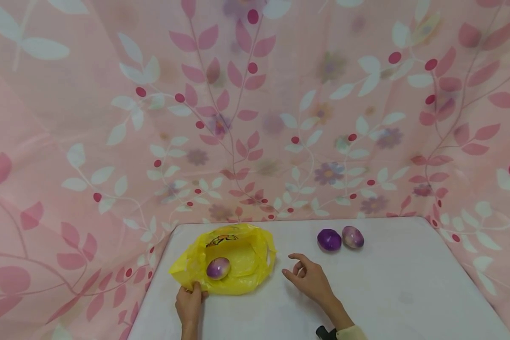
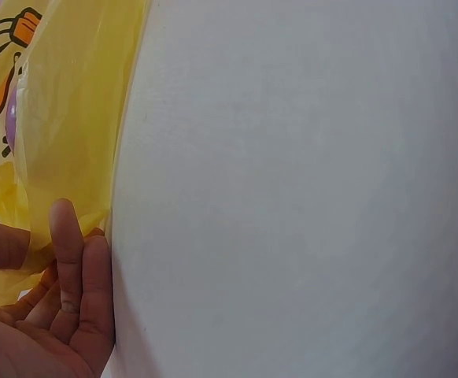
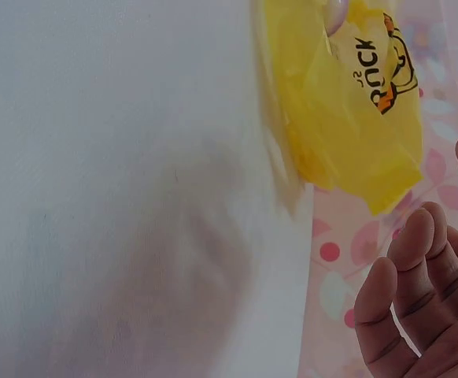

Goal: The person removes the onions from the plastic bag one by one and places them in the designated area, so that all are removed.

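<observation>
A yellow plastic bag (image 1: 255, 278) with a printed cartoon lies at the left of the table, its mouth spread. Inside its mouth sits a glossy, rounded purple-and-white object (image 1: 218, 268). My left hand (image 1: 189, 304) pinches the bag's near edge between thumb and fingers, as the left wrist view shows up close. To the right of the bag, my right hand (image 1: 310, 279) is held with bent, spread fingers and nothing in them. Farther back stand a deep purple rounded object (image 1: 329, 240) and, beside it, another purple-and-white one (image 1: 353, 237).
The white table (image 1: 408, 293) ends at the back against a pink floral cloth (image 1: 280, 118), which also hangs along both sides. A dark strap-like piece (image 1: 325, 332) sits at the right wrist, by a pale sleeve (image 1: 352, 333).
</observation>
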Demonstrator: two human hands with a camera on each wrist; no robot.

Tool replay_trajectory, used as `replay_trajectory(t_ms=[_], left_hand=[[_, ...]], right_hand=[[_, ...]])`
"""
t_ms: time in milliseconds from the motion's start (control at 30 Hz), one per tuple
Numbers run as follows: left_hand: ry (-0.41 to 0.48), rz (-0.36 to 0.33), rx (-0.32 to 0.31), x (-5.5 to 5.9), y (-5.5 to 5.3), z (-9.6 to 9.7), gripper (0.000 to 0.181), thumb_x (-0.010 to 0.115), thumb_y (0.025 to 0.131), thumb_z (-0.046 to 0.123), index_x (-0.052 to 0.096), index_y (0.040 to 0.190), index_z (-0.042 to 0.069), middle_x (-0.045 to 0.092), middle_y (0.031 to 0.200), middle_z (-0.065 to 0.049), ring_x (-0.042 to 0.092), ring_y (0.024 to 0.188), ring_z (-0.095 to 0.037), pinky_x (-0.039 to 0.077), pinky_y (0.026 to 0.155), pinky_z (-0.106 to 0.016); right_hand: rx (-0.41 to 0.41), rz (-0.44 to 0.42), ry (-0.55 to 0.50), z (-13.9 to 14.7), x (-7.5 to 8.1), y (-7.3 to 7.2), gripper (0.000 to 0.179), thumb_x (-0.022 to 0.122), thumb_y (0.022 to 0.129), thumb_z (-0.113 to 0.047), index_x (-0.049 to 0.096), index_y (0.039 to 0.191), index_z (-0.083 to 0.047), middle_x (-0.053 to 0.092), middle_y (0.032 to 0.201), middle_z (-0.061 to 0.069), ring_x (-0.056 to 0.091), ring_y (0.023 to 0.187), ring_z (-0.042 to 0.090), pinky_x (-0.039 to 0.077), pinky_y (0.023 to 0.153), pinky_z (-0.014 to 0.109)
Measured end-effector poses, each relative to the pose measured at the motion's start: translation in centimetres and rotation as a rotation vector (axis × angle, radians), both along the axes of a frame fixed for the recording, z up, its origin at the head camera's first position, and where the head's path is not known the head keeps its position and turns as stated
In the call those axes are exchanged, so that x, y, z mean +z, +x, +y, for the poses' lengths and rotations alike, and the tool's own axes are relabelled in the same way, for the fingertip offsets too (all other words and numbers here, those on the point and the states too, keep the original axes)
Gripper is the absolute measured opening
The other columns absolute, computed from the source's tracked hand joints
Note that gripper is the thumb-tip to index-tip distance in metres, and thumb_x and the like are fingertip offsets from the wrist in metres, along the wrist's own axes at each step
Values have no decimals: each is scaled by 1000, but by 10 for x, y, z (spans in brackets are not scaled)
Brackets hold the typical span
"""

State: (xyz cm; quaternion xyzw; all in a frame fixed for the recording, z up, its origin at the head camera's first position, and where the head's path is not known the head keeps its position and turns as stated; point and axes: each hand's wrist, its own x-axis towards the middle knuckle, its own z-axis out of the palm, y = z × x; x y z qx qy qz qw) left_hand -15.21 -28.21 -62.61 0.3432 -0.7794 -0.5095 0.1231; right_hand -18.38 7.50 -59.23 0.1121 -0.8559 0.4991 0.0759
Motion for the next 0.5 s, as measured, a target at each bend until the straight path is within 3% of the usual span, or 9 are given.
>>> replay_trajectory(t_ms=[267, 500], left_hand=[[8, -1, -6, 0, 0, 1, 33, 55, 95, 20, 56, 109, -10, 65, 68, -7, 62, 55, -17, 47, 50, -25], [5, 7, 3, -4, -1, -2, 32, 55, 94, 20, 57, 108, -9, 65, 64, -4, 63, 55, -17, 47, 49, -23]], right_hand=[[31, -16, 34, -10, 2, 4, 42, 76, 82, -48, 65, 116, -25, 57, 72, -14, 52, 56, 7, 43, 49, 22], [71, -26, 32, -20, -1, 5, 42, 76, 84, -45, 64, 118, -23, 58, 72, -13, 50, 56, 5, 44, 49, 22]])
